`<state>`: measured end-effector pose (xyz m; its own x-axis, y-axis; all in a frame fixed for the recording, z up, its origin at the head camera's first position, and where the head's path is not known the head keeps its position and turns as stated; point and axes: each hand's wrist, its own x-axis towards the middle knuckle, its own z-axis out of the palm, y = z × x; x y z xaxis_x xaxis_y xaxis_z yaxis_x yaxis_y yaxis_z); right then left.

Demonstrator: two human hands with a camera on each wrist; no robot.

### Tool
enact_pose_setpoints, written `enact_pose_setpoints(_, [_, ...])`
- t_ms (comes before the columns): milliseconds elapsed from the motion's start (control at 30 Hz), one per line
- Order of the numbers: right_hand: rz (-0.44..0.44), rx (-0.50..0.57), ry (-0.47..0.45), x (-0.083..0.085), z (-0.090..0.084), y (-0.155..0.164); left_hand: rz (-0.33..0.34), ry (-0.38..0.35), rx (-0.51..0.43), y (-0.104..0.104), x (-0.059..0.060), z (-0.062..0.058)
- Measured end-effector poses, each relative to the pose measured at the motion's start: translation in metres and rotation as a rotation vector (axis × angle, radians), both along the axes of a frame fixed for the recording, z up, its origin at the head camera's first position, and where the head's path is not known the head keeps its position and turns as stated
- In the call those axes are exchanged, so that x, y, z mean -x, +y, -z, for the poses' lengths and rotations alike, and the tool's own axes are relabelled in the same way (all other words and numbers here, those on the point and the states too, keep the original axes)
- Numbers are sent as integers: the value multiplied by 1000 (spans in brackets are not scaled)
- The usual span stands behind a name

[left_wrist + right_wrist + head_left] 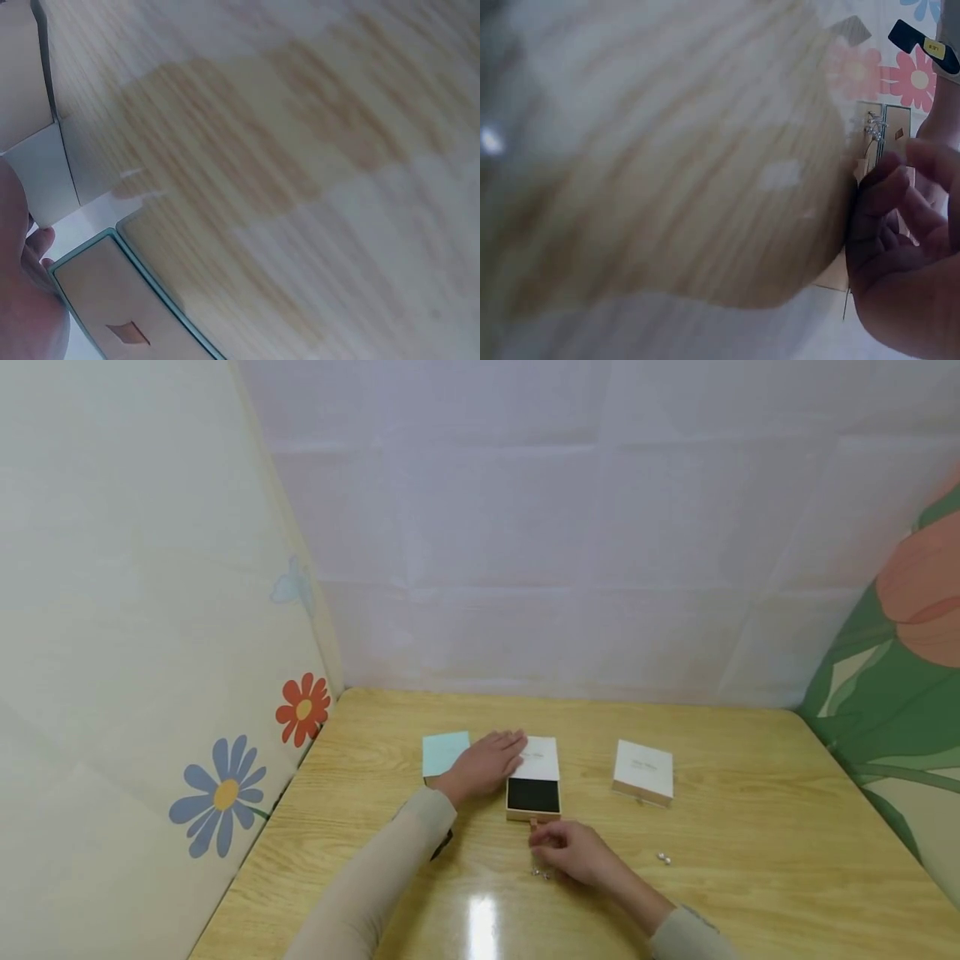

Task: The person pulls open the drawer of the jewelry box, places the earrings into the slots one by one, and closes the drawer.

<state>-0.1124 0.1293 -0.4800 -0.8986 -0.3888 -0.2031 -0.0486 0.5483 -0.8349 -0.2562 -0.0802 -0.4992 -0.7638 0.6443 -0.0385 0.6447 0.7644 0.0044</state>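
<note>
A white drawer-style box (537,758) sits mid-table, its tray with black lining (533,795) slid out toward me. My left hand (486,764) rests on the sleeve's left side with its fingers extended. At the front of the tray, my right hand (576,852) pinches the small brown pull tab (533,823) with thumb and fingertips. Silver jewelry (541,873) shows just below those fingers; whether it hangs from them or lies on the table, I cannot tell. In the right wrist view, the same sparkling jewelry (874,126) appears beyond the curled fingers.
Left of the white box stands a teal box (446,753), partly behind the left hand; its tan front has a tab (129,333). Another white box (643,772) sits to the right. A small silver piece (663,858) lies at right on the wooden table (750,827).
</note>
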Motion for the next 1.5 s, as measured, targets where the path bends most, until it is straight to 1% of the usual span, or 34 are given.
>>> enact_pose_setpoints(100, [-85,-18,49,-1,0,3,-1,-6,6,0,0,-1])
enact_pose_setpoints(267, [-185,-55,132,-2,1,8,-5,-31,-1,0,-3,-4])
enact_pose_setpoints(367, [-215,-78,164,-2,1,11,-6,-34,-5,1,-4,-5])
enact_pose_setpoints(500, [-234,-91,175,-3,2,12,-16,-22,-2,1,-4,-5])
enact_pose_setpoints(700, [-246,-108,207,-5,6,12,-18,-20,3,1,-3,-4])
enact_pose_setpoints(1067, [-223,-111,211,-4,9,11,-4,-16,18,1,-4,-7])
enact_pose_setpoints(1300, [-218,-121,203,-3,7,10,-6,-18,-16,0,-6,-10])
enact_pose_setpoints(1500, [-198,-132,236,-4,8,7,2,-12,-17,0,-5,-8])
